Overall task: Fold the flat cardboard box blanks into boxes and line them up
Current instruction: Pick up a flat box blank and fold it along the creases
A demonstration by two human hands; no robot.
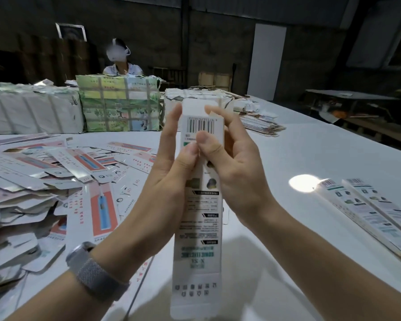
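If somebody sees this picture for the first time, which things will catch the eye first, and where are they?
In the centre, the left hand and right hand hold a long white box upright, its barcode end on top. At the left, a big untidy heap of flat box blanks covers the white table. At the right edge, two folded boxes lie side by side.

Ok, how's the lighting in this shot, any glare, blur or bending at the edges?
Head view: dim hall behind, the white table lit; one blown-out glare spot beside the folded boxes; print on the held box is soft; the wide-angle lens curves the table edge; hands cast shadows below.
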